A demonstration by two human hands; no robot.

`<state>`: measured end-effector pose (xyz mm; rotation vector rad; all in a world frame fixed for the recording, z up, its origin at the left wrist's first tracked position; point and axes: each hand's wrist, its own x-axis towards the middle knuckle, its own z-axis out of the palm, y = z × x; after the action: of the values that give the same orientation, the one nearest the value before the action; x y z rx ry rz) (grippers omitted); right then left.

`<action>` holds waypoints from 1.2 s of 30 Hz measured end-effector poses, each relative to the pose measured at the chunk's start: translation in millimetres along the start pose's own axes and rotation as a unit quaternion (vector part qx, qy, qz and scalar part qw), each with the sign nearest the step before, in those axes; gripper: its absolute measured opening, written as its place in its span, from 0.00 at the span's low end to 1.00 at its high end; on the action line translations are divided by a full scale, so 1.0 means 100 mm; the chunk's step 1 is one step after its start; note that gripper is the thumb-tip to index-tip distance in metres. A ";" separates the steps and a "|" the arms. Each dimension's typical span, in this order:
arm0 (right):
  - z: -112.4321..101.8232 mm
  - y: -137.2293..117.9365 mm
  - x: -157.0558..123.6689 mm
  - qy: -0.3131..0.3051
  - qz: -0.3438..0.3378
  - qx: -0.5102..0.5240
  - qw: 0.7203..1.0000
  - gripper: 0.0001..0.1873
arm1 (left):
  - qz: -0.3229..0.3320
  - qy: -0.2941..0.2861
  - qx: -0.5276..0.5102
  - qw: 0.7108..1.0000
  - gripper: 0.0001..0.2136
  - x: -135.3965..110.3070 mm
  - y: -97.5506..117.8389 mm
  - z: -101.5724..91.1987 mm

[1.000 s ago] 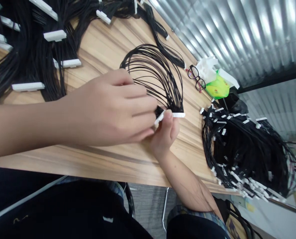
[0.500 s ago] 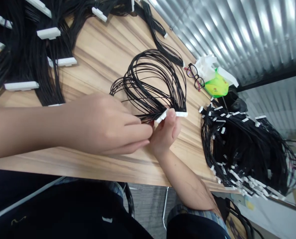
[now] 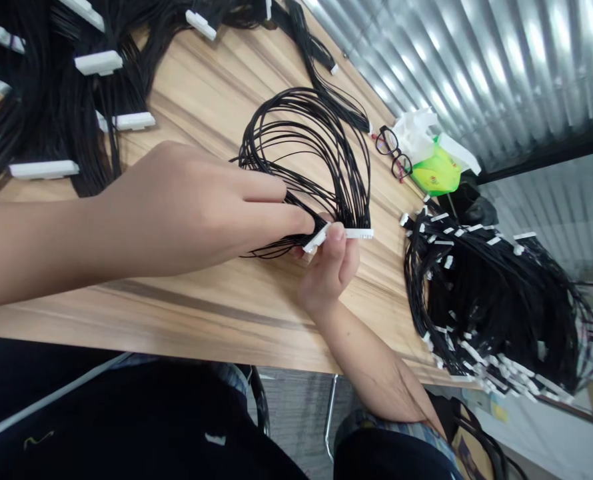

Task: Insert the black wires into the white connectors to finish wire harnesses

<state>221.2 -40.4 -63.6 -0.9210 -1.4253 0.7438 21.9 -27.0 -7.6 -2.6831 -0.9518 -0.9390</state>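
1. Wood-grain tabletop [image 3: 201,87] fills the middle of the view, with corrugated metal sheeting [image 3: 476,67] along its far edge.
2. Left of the looped black wire bundle [image 3: 304,127], long black wire harnesses [image 3: 51,113] lie spread out, their white plastic connectors [image 3: 44,169] lined up, apparently the handled portion.
3. Left hand [image 3: 196,207]: fingers pressed together, tips on the bundle's wires; whether they pinch, I cannot tell.
4. Right hand [image 3: 329,270]: thumb and fingers pinch a tilted white connector [image 3: 316,238], beside a second white connector [image 3: 359,233].
5. Right of the bundle, black-framed eyeglasses [image 3: 394,153] sit by a bright green plastic bag [image 3: 436,170].
6. Further right, a large tangled heap of white-tipped black wires [image 3: 476,313] seems the much larger portion left.
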 end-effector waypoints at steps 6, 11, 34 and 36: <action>-0.01 0.03 0.00 0.006 0.013 0.000 1.000 0.20 | -0.081 -0.076 -0.088 0.990 0.29 0.02 -0.03 -0.02; -0.01 0.05 0.00 -0.005 0.005 0.044 0.999 0.19 | -0.046 -0.050 -0.030 0.997 0.26 0.02 -0.05 -0.02; 0.05 -0.03 0.01 0.057 0.074 0.035 0.995 0.22 | 0.244 0.011 -0.123 0.962 0.16 -0.09 0.15 0.20; 0.05 -0.04 0.01 0.060 0.064 0.033 0.996 0.23 | 0.226 0.004 -0.124 0.966 0.16 -0.08 0.14 0.20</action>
<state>215.9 -40.8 -60.0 -0.9951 -1.2385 0.8135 35.9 -35.6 -27.8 -2.9026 -0.2003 -1.0132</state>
